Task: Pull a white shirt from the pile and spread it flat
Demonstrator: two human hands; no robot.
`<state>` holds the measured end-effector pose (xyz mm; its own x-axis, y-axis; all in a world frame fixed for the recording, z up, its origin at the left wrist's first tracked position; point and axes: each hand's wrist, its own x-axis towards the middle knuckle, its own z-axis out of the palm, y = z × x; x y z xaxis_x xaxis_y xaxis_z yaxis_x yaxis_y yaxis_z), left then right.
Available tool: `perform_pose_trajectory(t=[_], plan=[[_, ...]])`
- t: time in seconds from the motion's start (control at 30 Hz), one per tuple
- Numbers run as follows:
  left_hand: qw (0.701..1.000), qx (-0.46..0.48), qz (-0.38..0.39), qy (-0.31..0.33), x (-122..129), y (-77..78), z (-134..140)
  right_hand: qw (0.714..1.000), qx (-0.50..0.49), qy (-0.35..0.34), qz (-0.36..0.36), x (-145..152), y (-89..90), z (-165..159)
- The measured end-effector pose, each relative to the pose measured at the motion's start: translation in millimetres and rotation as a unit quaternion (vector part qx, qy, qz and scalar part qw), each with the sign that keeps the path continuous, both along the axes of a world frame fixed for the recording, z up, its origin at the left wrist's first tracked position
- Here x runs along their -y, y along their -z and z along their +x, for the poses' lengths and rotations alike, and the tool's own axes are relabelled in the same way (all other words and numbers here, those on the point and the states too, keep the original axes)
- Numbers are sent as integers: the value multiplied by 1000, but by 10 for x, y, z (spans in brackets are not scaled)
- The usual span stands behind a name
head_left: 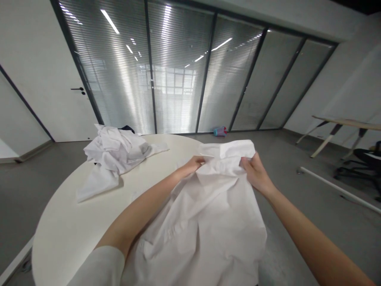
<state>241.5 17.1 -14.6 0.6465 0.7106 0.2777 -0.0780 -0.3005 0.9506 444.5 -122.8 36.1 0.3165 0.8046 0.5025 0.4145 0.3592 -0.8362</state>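
Observation:
A white collared shirt (214,222) hangs between my hands, its collar (228,149) at the top and its body draping down toward me over the table's right edge. My left hand (193,165) is closed on the cloth just below the left end of the collar, fingers partly hidden by fabric. At the collar's right end, my right hand (256,171) pinches the cloth between thumb and fingers. Left of my arms, a crumpled heap of white cloth (119,149) lies on the round white table (65,226).
Beyond the table stands a glass partition with blinds (175,79), and a door handle (77,89) shows at left. A blue and pink basket (220,131) lies on the floor. To the right are a wooden-topped table (348,122) and a black wheeled chair (364,163).

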Motion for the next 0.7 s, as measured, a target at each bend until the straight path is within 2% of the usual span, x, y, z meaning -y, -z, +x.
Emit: perform_pose_trajectory(t=[0.07,0.13,0.2,0.23,0.27,0.37,0.43,0.5,0.6,0.67,0.7], plan=[[982,-137,100,83,-8,59,-55,994,79,63,34,10,-55,76],[921,-301,226,104,1,88,-135,979,154,126,40,60,-141,150],[858,-401,317,57,27,74,-230,958,211,192,38,136,-249,226],[838,-422,344,29,45,46,-287,945,232,227,41,176,-307,267],[829,-427,361,-1,65,3,-355,931,249,261,50,215,-365,315],[832,-379,390,-111,149,-226,-648,891,290,336,95,296,-528,493],[830,-323,418,-179,256,-463,-917,865,319,368,119,312,-631,627],[830,-286,428,-214,439,-774,-1208,843,348,390,130,300,-759,735],[830,-251,420,-268,877,-1384,-1599,821,364,409,158,265,-1090,768],[796,-210,457,-336,1223,-1855,-1819,815,349,420,194,255,-1439,672],[764,-183,494,-372,1388,-2093,-1927,813,335,425,215,258,-1647,589]])
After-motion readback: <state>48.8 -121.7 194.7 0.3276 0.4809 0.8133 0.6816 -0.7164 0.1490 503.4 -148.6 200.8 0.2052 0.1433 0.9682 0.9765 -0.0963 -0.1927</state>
